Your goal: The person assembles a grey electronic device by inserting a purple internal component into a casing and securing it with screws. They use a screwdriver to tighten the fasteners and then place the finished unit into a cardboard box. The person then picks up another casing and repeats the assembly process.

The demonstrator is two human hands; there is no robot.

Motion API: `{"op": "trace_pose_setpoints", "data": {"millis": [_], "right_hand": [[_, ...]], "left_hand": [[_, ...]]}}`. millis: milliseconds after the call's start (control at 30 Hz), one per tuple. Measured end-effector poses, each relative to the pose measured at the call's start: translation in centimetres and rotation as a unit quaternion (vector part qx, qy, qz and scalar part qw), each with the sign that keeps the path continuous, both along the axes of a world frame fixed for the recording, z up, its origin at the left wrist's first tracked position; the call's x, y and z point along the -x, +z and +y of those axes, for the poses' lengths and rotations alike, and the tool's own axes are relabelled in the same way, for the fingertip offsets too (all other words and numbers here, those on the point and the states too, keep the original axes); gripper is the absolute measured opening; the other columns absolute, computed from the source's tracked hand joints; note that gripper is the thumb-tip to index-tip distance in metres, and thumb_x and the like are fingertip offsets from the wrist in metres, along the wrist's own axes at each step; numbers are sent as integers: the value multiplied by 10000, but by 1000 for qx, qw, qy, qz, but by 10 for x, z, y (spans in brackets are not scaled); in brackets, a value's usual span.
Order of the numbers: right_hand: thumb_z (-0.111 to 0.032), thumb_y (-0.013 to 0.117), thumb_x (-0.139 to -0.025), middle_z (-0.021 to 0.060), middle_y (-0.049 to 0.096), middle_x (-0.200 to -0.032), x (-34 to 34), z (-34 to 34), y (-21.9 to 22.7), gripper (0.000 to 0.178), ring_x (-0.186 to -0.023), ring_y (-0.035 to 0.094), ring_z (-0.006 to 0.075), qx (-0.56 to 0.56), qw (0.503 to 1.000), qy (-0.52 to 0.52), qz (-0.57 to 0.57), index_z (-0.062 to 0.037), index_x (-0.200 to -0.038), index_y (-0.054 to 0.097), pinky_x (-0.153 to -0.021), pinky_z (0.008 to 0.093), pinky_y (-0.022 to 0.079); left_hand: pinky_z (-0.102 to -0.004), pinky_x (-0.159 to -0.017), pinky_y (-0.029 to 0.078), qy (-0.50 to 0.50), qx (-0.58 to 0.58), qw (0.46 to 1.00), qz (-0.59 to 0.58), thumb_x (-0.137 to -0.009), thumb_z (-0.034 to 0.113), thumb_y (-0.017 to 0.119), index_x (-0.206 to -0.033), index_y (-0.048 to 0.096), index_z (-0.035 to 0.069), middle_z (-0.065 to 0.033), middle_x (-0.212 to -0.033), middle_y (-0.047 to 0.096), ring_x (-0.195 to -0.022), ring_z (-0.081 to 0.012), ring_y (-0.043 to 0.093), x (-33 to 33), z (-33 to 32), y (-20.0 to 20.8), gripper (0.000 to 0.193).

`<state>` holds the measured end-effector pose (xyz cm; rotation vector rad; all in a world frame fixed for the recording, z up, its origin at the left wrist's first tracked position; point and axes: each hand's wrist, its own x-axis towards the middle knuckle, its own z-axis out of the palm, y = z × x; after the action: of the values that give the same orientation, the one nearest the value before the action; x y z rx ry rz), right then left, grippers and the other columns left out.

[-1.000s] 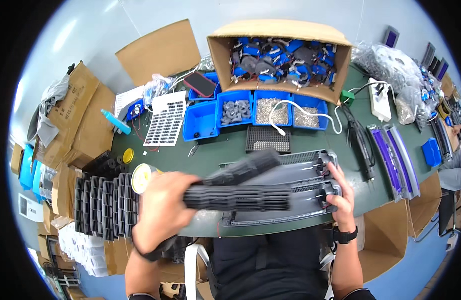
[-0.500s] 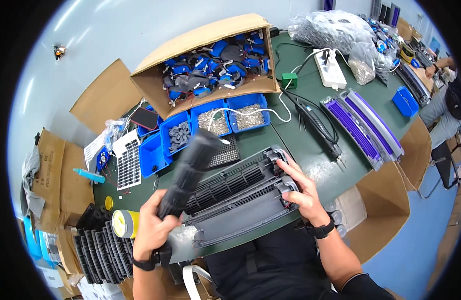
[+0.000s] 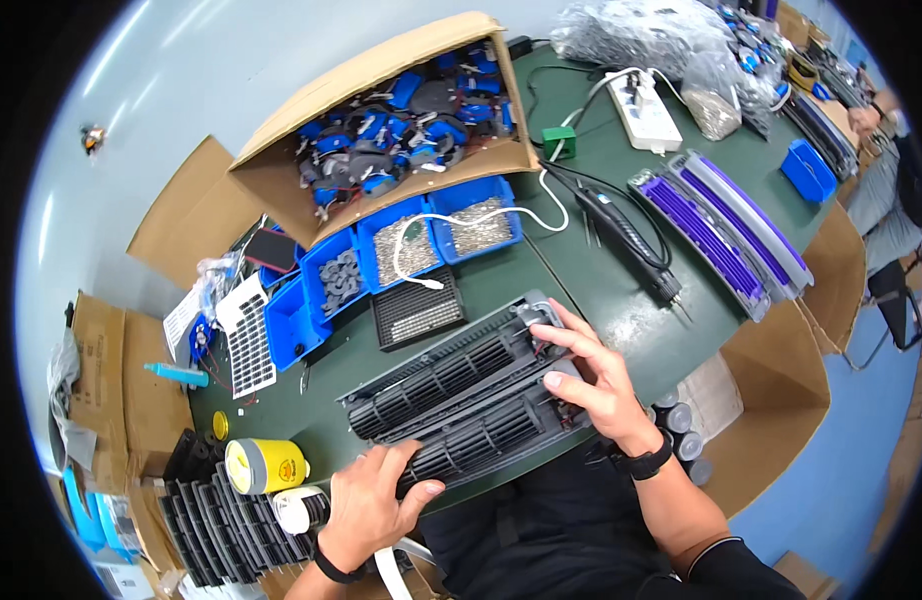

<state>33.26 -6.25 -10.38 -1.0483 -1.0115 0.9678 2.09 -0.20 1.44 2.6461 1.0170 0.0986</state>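
Two long black plastic housings lie side by side near the table's front edge, each with a ribbed black fan roller inside: the far roller and the near roller. My left hand has its thumb and fingers around the left end of the near roller, which sits in its housing. My right hand rests over the housings' right end, fingers spread, with the index finger on the far housing and the thumb by the near one. What lies under my right palm is hidden.
Behind stand blue bins of small metal parts and a carton of blue-and-grey motors. A black tray, an electric screwdriver and purple-and-grey assemblies lie around. Left are a yellow container and stacked black rollers.
My left hand has lowered the raised roller into the near housing, whose trough was unfilled before. My right hand stays at the right end, its fingers shifted slightly. The view has shifted a little.
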Motion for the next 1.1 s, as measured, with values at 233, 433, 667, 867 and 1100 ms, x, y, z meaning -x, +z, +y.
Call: {"op": "trace_pose_setpoints", "data": {"millis": [233, 433, 667, 867, 1100], "right_hand": [[-189, 752, -966, 276, 188, -1757, 1, -3, -4, 623, -1626, 233, 375, -12, 998, 37, 43, -54, -1545, 565, -1277, 454, 243], [-222, 738, -979, 294, 163, -1756, -3, -3, -3, 632, -1635, 196, 401, -21, 998, 58, 10, -55, -1559, 547, -1290, 465, 216], [-243, 706, -996, 295, 148, -1759, -4, 0, -9, 627, -1641, 174, 402, -35, 997, 64, 18, -43, -1564, 533, -1294, 464, 199], [-227, 693, -1002, 298, 123, -1764, -4, 0, -9, 636, -1650, 113, 419, -43, 996, 72, 24, -38, -1580, 508, -1300, 471, 171], [-229, 666, -1010, 299, 82, -1769, -5, 1, -11, 671, -1656, 50, 423, -52, 996, 78, -1, -34, -1615, 452, -1308, 473, 127]], "left_hand": [[-447, -693, 536, -14, -70, 997, 41, -915, 383, 808, -1179, 671, 22, -151, -926, 693, -775, -359, 684, -4, 3, -18, 468], [-458, -673, 532, -25, -56, 998, 13, -910, 399, 813, -1132, 686, 24, -153, -884, 689, -758, -368, 683, -12, 8, -24, 454], [-443, -683, 553, -15, -56, 998, 17, -903, 438, 810, -1137, 684, 21, -143, -918, 709, -771, -358, 699, -10, 8, -28, 494], [-435, -682, 554, -7, -53, 998, 27, -899, 451, 813, -1144, 688, 26, -130, -939, 712, -772, -349, 700, -10, 7, -28, 506], [-437, -661, 541, -22, -78, 996, 29, -878, 447, 834, -1141, 696, 36, -127, -920, 699, -739, -348, 682, -12, 10, -28, 507]]}}
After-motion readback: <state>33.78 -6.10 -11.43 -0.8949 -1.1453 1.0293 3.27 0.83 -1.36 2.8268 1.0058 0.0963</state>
